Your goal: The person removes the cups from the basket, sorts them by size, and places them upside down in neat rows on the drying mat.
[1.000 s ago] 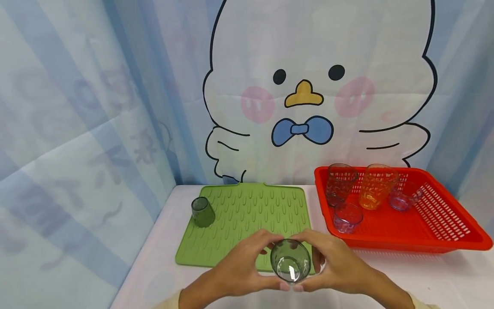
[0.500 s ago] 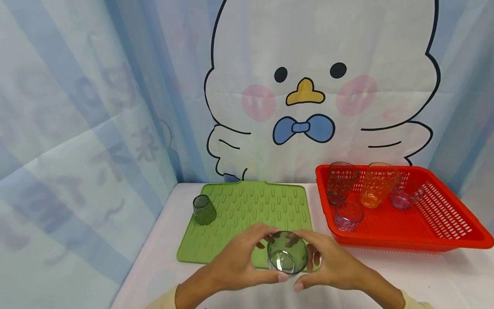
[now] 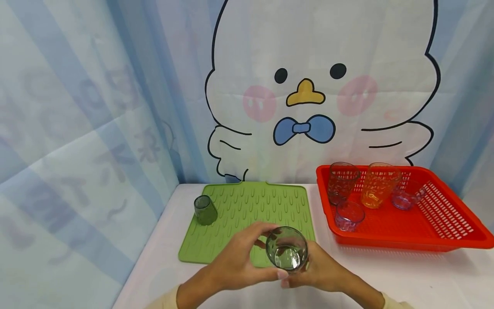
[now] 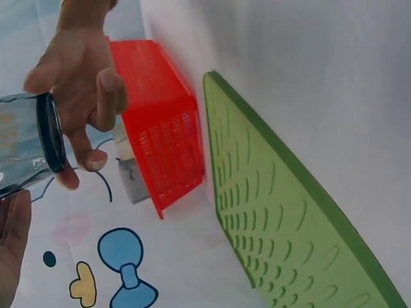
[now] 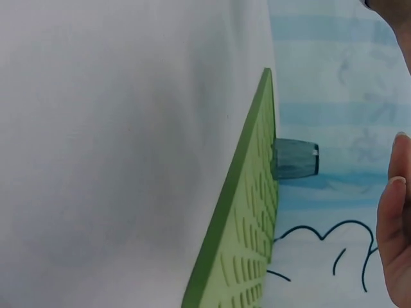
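Note:
A clear grey-green glass (image 3: 287,251) is held up over the green mat's near edge, its mouth facing the head camera. My left hand (image 3: 239,257) grips its left side, thumb low on the near side. At its lower right, my right hand (image 3: 324,268) curls round it, thumb near the left thumb. The left wrist view shows the glass (image 4: 22,141) sideways, the right hand (image 4: 83,96) at its dark-edged end and part of the left hand (image 4: 9,244) below. In the right wrist view the glass is hidden and right-hand fingers (image 5: 395,218) show at the edge.
On the left of the green mat (image 3: 258,210) stands a small dark green glass (image 3: 206,210). To the right, a red basket (image 3: 405,225) holds several glasses, among them a tall orange one (image 3: 376,193) and a low purple one (image 3: 403,199). A patterned curtain (image 3: 308,163) hangs behind.
My right hand has shifted left and down round the glass; its thumb had come away from the glass half a second ago. The glass has risen slightly in the head view, with my left hand on it.

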Motion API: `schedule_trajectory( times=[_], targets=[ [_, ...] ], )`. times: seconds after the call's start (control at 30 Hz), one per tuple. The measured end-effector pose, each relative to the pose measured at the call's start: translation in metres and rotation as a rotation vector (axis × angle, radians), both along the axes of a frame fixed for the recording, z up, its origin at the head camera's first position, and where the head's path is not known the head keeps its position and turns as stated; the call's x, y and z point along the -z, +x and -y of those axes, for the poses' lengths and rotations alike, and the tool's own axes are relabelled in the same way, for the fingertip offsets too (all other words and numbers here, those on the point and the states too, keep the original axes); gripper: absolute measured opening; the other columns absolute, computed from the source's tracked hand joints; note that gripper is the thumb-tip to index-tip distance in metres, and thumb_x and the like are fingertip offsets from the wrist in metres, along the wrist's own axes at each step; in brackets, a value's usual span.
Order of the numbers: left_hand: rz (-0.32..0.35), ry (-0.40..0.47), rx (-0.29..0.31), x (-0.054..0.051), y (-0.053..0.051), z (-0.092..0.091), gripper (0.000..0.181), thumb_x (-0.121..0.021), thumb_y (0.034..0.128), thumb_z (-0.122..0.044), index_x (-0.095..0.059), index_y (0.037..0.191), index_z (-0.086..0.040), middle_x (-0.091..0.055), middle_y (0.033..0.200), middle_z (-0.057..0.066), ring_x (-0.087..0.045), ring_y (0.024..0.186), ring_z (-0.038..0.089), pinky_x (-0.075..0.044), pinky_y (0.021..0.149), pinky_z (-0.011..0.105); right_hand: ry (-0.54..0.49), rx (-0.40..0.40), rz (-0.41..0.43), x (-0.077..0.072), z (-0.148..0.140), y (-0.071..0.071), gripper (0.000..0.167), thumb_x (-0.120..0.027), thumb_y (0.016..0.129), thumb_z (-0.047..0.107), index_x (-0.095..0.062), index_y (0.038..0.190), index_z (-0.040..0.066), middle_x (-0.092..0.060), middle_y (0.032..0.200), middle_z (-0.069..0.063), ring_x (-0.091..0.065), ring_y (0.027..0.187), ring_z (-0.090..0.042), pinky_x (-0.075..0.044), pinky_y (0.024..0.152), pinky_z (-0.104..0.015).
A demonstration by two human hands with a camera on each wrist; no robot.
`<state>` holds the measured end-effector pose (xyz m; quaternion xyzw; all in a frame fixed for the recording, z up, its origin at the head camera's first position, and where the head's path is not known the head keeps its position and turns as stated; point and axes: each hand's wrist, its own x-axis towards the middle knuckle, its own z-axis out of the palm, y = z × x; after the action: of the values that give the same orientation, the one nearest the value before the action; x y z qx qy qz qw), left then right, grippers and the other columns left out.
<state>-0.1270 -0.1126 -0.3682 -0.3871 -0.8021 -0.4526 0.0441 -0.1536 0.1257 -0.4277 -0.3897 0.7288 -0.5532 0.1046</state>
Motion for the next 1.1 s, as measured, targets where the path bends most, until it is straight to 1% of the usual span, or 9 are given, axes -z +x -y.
schedule_trajectory(
  times=[0.1,0.2,0.33,0.43,0.53,0.7,0.73,0.87,1.1],
  targets=[
    [0.009,0.003,0.001,0.001,0.000,0.000,0.070,-0.084,0.0823,-0.032,-0.049,0.141,-0.016,-0.059,0.133,-0.001,-0.060,0.116,0.013,-0.056,0.089,0.023,-0.018,0.012,-0.019,0.002,0.000,0.000,0.062,-0.082,0.082,0.014,-0.056,0.138,0.017,-0.067,0.127,-0.002,-0.065,0.107,-0.019,-0.057,0.085,-0.031],
    [0.026,-0.007,0.009,0.002,0.000,0.001,0.073,-0.083,0.0836,-0.031,-0.046,0.144,-0.016,-0.058,0.135,-0.001,-0.059,0.117,0.012,-0.055,0.090,0.023,-0.026,0.029,0.004,0.005,-0.002,0.001,0.057,-0.081,0.082,0.013,-0.059,0.134,0.015,-0.070,0.119,-0.003,-0.064,0.096,-0.019,-0.057,0.071,-0.031],
    [0.057,-0.035,0.024,0.003,0.000,0.003,0.080,-0.082,0.0850,-0.032,-0.038,0.150,-0.016,-0.056,0.138,0.000,-0.058,0.120,0.013,-0.054,0.094,0.024,-0.039,0.035,0.053,0.009,-0.005,0.001,0.053,-0.080,0.083,0.011,-0.062,0.132,0.015,-0.071,0.113,-0.004,-0.064,0.089,-0.015,-0.057,0.064,-0.031],
    [0.076,-0.054,0.033,0.004,0.001,0.004,0.087,-0.082,0.0846,-0.033,-0.032,0.154,-0.020,-0.054,0.140,0.000,-0.057,0.123,0.013,-0.053,0.096,0.025,-0.031,0.049,0.056,0.011,-0.007,0.002,0.052,-0.080,0.083,0.012,-0.062,0.131,0.016,-0.072,0.107,-0.003,-0.065,0.083,-0.010,-0.057,0.061,-0.031],
    [0.074,-0.073,0.040,0.004,0.001,0.005,0.091,-0.083,0.0840,-0.034,-0.027,0.156,-0.026,-0.052,0.140,0.001,-0.055,0.123,0.011,-0.052,0.099,0.027,-0.009,0.075,0.036,0.011,-0.009,0.002,0.052,-0.082,0.081,0.014,-0.063,0.130,0.017,-0.071,0.102,-0.004,-0.064,0.076,-0.006,-0.055,0.056,-0.029],
    [0.055,-0.099,0.040,0.004,0.002,0.006,0.094,-0.084,0.0823,-0.035,-0.026,0.156,-0.032,-0.050,0.131,-0.003,-0.055,0.118,0.008,-0.050,0.102,0.028,0.006,0.083,0.037,0.010,-0.014,0.003,0.053,-0.081,0.081,0.013,-0.062,0.131,0.014,-0.070,0.102,-0.007,-0.063,0.074,-0.004,-0.054,0.056,-0.027],
    [0.042,-0.104,0.038,0.004,0.003,0.006,0.094,-0.084,0.0822,-0.036,-0.027,0.157,-0.032,-0.050,0.129,-0.003,-0.055,0.117,0.008,-0.051,0.101,0.027,0.001,0.084,0.037,0.010,-0.015,0.003,0.053,-0.081,0.081,0.011,-0.062,0.131,0.013,-0.070,0.102,-0.007,-0.063,0.074,-0.004,-0.054,0.056,-0.027],
    [0.046,-0.117,0.019,0.005,0.003,0.008,0.092,-0.085,0.0810,-0.037,-0.030,0.155,-0.034,-0.050,0.128,-0.005,-0.054,0.117,0.009,-0.051,0.101,0.028,-0.028,0.098,0.035,0.009,-0.018,0.004,0.054,-0.082,0.081,0.009,-0.063,0.131,0.010,-0.069,0.102,-0.002,-0.064,0.075,-0.006,-0.055,0.056,-0.028],
    [0.037,-0.116,-0.007,0.011,0.000,0.010,0.084,-0.085,0.0805,-0.039,-0.038,0.148,-0.025,-0.053,0.131,-0.006,-0.055,0.117,0.007,-0.051,0.102,0.031,-0.062,0.098,0.058,0.006,-0.023,0.003,0.055,-0.082,0.080,0.005,-0.062,0.131,0.009,-0.070,0.099,-0.003,-0.067,0.070,-0.008,-0.057,0.056,-0.031]
  ],
)
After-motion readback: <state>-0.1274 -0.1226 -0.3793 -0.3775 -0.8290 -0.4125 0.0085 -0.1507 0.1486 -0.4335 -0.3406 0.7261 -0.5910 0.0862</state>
